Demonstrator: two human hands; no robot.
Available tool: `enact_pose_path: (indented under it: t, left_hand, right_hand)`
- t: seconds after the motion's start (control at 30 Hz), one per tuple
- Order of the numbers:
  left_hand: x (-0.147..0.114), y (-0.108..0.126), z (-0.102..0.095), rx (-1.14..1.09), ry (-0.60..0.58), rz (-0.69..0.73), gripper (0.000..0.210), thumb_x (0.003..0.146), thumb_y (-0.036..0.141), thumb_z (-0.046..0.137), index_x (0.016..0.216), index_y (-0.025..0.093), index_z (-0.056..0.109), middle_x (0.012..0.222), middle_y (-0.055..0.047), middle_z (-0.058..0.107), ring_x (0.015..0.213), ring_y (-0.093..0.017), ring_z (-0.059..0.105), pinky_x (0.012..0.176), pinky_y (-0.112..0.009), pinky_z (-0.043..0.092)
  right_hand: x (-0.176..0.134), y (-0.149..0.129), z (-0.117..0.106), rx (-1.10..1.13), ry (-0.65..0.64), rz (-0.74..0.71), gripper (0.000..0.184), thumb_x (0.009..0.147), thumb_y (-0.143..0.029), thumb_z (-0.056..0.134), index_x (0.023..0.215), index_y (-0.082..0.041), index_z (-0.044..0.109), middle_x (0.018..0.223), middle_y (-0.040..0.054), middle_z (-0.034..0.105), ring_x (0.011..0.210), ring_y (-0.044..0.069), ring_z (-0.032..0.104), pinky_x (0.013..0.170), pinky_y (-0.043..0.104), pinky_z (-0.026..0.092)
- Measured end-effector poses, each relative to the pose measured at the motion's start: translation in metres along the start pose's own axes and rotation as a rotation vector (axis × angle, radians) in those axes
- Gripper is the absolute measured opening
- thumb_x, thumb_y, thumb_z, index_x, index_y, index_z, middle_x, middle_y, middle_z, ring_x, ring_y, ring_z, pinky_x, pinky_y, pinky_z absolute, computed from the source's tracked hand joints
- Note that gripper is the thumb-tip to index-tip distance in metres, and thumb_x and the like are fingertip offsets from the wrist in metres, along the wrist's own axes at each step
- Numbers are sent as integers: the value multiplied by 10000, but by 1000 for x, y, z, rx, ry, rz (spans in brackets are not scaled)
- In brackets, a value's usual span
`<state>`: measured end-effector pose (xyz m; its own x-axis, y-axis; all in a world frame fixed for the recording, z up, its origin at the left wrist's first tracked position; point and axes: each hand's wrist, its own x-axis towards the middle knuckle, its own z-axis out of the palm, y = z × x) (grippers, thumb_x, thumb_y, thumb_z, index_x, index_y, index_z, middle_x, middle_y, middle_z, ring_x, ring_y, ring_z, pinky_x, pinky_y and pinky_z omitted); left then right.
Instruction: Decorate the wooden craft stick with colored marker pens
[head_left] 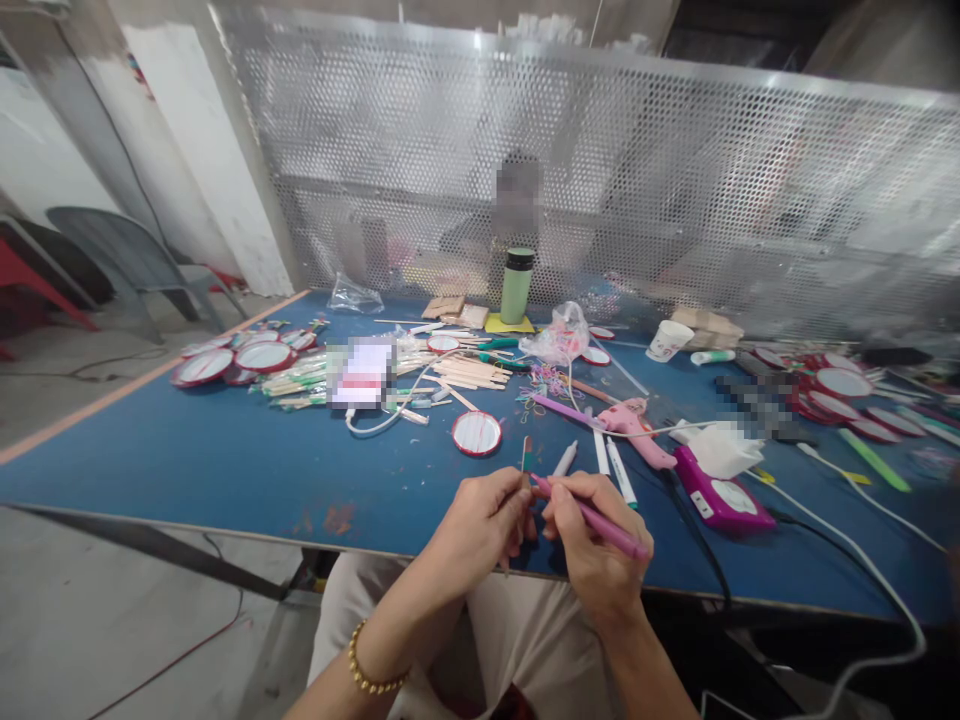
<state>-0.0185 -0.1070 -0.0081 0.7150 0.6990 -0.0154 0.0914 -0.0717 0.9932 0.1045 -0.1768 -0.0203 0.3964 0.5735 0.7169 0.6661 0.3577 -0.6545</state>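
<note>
My left hand is closed on a thin wooden stick that stands nearly upright, with brown and green marks near its top. In my right hand is a pink marker pen, gripped like a writing tool, its tip close to the stick. Just beyond my hands lie a grey-white marker and a white marker with a green end. A round red-rimmed disc rests on the blue table ahead of my left hand.
A pink glue gun with a cable lies to the right, near a magenta box. Further back are a phone, wooden sticks, a green bottle and a paper cup. A perforated metal panel bounds the far edge.
</note>
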Motion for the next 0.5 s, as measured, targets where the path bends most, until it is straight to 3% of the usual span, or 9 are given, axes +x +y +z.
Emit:
enact_pose_path:
  t: [0.5]
  left_hand:
    - [0,2,-1,0,4,-19,381,903,515,455,708,192,511,581,24,520,438,-96,479,377,-192,405]
  right_hand:
    - [0,1,1,3,15,10,146,920,-209,597,800,-204,680,640,-28,673,437,94,596,428,203,481]
